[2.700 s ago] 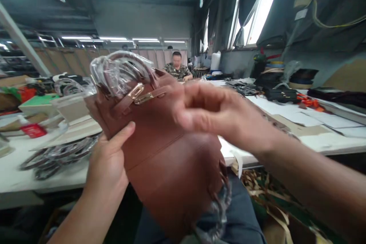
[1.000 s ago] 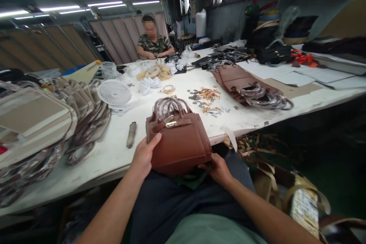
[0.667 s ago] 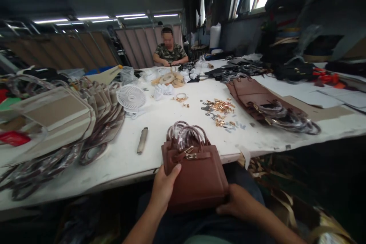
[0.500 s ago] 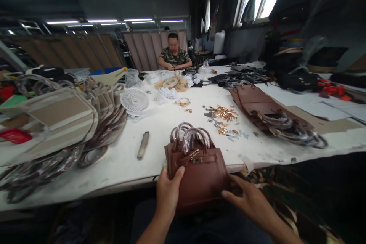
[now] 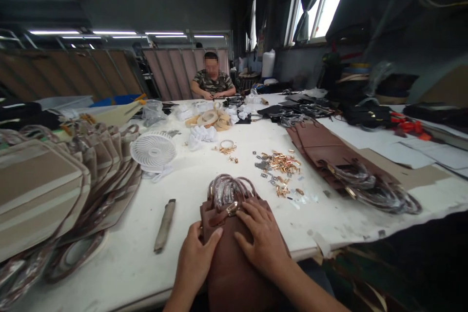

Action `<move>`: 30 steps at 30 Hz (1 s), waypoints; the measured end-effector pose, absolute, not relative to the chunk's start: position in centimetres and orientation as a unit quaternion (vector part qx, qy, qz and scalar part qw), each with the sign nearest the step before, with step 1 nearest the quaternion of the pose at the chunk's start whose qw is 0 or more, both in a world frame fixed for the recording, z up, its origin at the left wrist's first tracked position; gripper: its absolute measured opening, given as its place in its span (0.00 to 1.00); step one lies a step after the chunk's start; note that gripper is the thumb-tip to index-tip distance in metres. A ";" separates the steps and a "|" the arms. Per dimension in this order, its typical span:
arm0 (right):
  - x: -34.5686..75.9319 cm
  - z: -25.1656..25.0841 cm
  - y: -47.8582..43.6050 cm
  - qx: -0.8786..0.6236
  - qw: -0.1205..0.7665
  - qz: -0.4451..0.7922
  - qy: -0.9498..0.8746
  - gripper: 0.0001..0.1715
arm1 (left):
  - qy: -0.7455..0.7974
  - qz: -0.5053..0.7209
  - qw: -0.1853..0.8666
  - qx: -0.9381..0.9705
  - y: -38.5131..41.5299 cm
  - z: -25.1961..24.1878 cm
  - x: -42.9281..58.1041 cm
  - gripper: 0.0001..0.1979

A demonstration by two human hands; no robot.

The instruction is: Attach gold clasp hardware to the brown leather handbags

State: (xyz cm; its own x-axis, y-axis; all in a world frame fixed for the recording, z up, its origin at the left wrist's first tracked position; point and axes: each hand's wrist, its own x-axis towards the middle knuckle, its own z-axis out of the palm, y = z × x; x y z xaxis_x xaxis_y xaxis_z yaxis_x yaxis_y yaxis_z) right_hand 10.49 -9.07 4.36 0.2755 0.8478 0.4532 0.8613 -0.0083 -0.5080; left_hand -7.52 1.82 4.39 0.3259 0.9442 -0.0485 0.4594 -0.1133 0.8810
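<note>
Change: brown handbag (image 5: 234,253), held up over the lap half a second ago, now laid flat on the near edge of the white desk (image 5: 204,175) at lower centre; right hand moved from the bag's side up onto its front.
Left hand (image 5: 193,263): at the bag's left edge, thumb across the front panel, fingers wrapped behind; grip closed on the bag.
Right hand (image 5: 261,241): flat on the bag's front, fingers spread, fingertips (image 5: 252,207) just below the gold clasp (image 5: 232,208); grip released, pressing rather than grasping.
Handles (image 5: 228,189): plastic-wrapped, pointing up the frame away from the wearer.
Nearby: gold metal fittings (image 5: 280,165) scattered right of centre; small white fan (image 5: 153,152) left of centre; slim grey tool (image 5: 165,224) lying left of the bag; beige bags (image 5: 44,190) stacked at left; flat brown bag pieces (image 5: 329,151) at right.
Background: seated person (image 5: 212,83) at the far end of the desk, upper centre.
Hidden: bag's lower end cut off by the bottom edge; left fingers behind the bag; clasp detail too small to read.
</note>
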 end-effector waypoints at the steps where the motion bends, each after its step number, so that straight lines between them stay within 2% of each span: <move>1: 10.6 4.1 -9.1 -0.711 0.369 -0.011 -0.598 0.32 | 0.510 0.271 0.414 0.704 2.4 4.4 -7.3 0.31; 3: 10.7 3.7 -9.2 -0.708 0.387 -0.014 -0.591 0.33 | 0.529 0.236 0.383 0.719 3.0 4.3 -6.7 0.31; 6: 11.1 3.7 -9.4 -0.686 0.453 -0.003 -0.570 0.27 | 0.568 0.194 0.330 0.729 3.3 4.0 -6.1 0.31; 11: 16.6 4.4 -10.2 -0.689 0.539 0.018 -0.484 0.14 | 0.557 0.270 0.276 0.735 3.4 3.2 -6.4 0.40; 13: 20.8 3.9 -11.1 -0.738 0.511 0.002 -0.441 0.14 | 0.541 0.290 0.273 0.741 3.5 2.9 -6.6 0.40; 16: 27.1 2.5 -12.6 -0.845 0.373 0.002 -0.384 0.18 | 0.519 0.305 0.265 0.753 3.8 2.7 -6.9 0.38; 19: 30.9 1.3 -13.2 -0.883 0.294 0.018 -0.365 0.19 | 0.492 0.319 0.236 0.775 3.8 2.8 -7.1 0.35; 25: 32.2 0.8 -12.0 -0.892 0.247 0.061 -0.374 0.14 | 0.389 0.338 0.122 0.849 3.2 4.2 -6.8 0.22; 28: 31.8 1.8 -11.9 -0.880 0.254 0.079 -0.394 0.16 | 0.345 0.312 0.135 0.875 3.0 5.0 -6.5 0.18; 30: 30.5 3.2 -12.0 -0.868 0.296 0.089 -0.388 0.20 | 0.346 0.305 0.161 0.872 3.1 5.2 -6.4 0.14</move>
